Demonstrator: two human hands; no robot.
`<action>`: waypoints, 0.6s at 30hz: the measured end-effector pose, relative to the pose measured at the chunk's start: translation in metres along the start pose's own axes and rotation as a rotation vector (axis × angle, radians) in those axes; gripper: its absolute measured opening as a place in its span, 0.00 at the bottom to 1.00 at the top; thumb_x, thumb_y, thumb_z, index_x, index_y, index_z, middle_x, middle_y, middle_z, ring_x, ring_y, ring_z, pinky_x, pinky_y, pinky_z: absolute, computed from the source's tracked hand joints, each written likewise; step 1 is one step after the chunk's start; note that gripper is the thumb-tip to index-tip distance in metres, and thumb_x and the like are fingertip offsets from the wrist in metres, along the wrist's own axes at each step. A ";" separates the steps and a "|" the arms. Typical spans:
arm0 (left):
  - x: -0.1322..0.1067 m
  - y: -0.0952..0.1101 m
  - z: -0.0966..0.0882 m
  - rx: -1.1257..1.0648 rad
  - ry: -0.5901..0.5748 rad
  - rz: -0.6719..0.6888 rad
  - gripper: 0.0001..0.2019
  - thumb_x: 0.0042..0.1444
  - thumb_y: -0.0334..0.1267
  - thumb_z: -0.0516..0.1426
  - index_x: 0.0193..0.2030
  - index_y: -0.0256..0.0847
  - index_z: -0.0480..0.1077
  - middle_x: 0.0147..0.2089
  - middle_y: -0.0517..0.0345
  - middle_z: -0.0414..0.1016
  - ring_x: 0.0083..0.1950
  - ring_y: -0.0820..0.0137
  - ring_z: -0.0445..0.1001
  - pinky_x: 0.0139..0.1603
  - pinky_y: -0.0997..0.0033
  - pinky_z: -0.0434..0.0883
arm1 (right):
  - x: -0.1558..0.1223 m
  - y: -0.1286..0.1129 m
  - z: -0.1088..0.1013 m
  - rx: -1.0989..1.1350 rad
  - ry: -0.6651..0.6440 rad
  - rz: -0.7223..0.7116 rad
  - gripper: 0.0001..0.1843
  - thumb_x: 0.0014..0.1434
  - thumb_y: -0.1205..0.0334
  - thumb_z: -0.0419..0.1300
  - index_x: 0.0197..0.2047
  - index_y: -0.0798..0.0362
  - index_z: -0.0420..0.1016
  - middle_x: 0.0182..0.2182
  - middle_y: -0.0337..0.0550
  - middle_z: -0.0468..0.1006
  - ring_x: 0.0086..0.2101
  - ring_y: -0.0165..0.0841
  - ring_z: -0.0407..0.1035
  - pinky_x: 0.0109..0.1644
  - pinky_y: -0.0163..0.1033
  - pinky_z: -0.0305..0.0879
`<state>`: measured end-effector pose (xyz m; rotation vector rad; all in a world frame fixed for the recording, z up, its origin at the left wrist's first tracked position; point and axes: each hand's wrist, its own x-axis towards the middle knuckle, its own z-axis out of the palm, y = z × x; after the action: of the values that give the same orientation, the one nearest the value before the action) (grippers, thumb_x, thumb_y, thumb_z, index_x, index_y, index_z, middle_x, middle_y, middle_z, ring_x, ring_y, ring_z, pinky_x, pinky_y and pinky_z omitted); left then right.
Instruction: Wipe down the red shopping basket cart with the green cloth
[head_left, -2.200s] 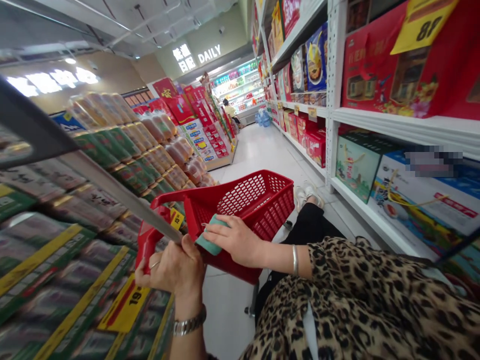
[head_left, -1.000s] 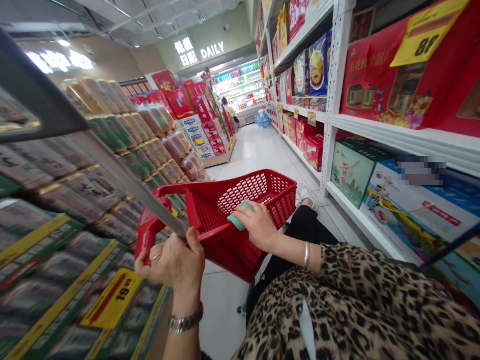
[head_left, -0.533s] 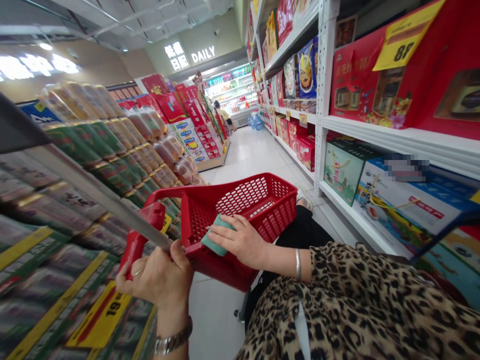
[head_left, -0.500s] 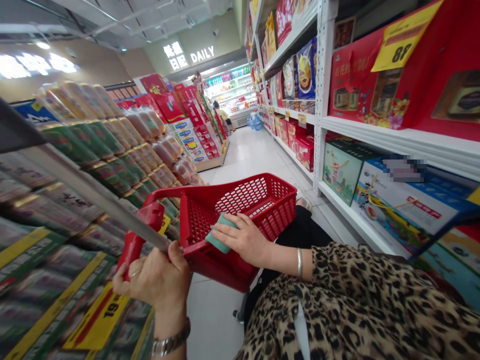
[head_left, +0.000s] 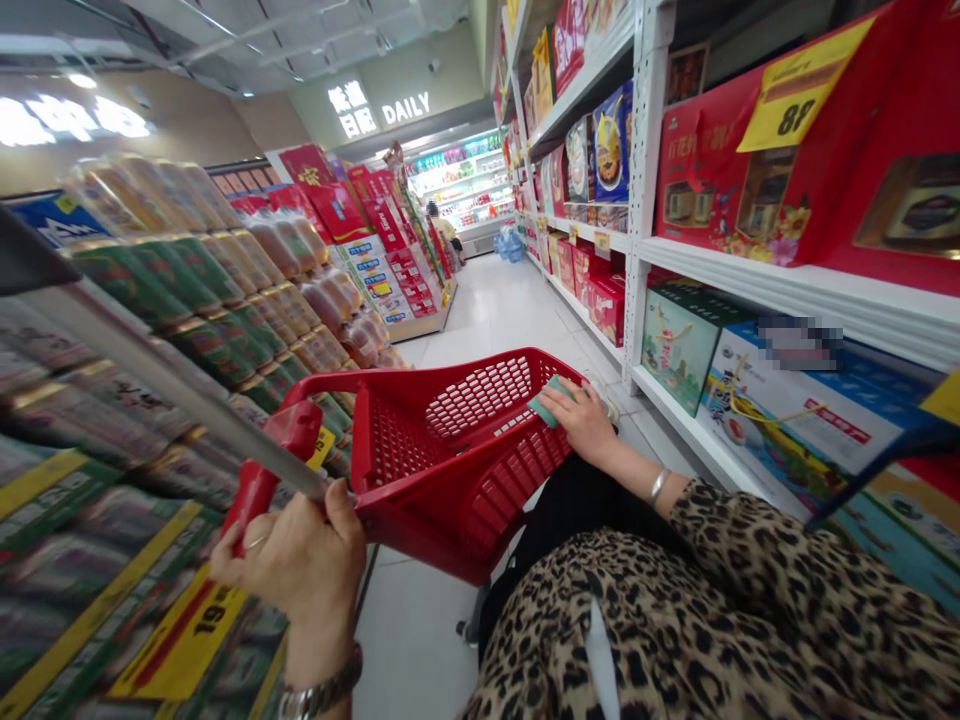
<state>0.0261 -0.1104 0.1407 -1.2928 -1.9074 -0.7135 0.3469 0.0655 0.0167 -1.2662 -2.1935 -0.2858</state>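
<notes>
A red plastic shopping basket (head_left: 420,510) with perforated walls is held tilted in front of me, its open top facing up. My left hand (head_left: 300,550) wraps round the silver metal pole (head_left: 187,375) at the basket's near left end, beside the red handle part (head_left: 281,450). My right hand (head_left: 581,420) presses a folded teal cloth (head_left: 549,402) onto the rim at the basket's far right corner. The fingers lie over the cloth and partly hide it. Inside the basket I see only red perforated walls.
Stacked shrink-wrapped drink packs (head_left: 172,280) with yellow price tags (head_left: 184,635) rise close on the left. White shelving (head_left: 637,200) with gift boxes (head_left: 795,400) lines the right. A tiled aisle (head_left: 495,300) leads to a lit cooler (head_left: 465,190), with a person (head_left: 452,235) near it.
My right hand has slid the cloth along the rim, away from me and to the right, from the middle of the near side to the far corner. My left hand keeps its grip.
</notes>
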 end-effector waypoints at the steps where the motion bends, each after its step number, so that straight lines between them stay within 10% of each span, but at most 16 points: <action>1: -0.001 0.001 -0.002 0.010 -0.005 0.011 0.18 0.66 0.49 0.47 0.25 0.47 0.60 0.22 0.53 0.68 0.33 0.58 0.67 0.58 0.39 0.59 | 0.001 0.010 0.001 -0.015 -0.011 0.041 0.30 0.67 0.77 0.48 0.66 0.47 0.72 0.66 0.42 0.72 0.67 0.43 0.58 0.69 0.57 0.50; 10: 0.004 -0.035 -0.031 -0.273 0.075 0.091 0.16 0.65 0.48 0.51 0.50 0.45 0.75 0.48 0.46 0.82 0.50 0.55 0.78 0.55 0.53 0.70 | 0.003 0.060 0.012 -0.073 -0.010 0.365 0.32 0.61 0.73 0.51 0.67 0.55 0.71 0.65 0.54 0.73 0.62 0.50 0.62 0.65 0.56 0.56; 18: 0.012 -0.045 -0.012 -0.250 -0.025 0.133 0.15 0.60 0.51 0.55 0.27 0.48 0.73 0.26 0.55 0.77 0.38 0.56 0.76 0.53 0.52 0.70 | 0.015 -0.008 0.003 0.133 0.035 0.195 0.33 0.58 0.75 0.52 0.64 0.52 0.76 0.61 0.49 0.77 0.60 0.51 0.59 0.65 0.56 0.54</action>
<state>-0.0158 -0.1286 0.1550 -1.5731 -1.7736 -0.8911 0.3335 0.0736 0.0243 -1.3761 -2.0060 -0.0830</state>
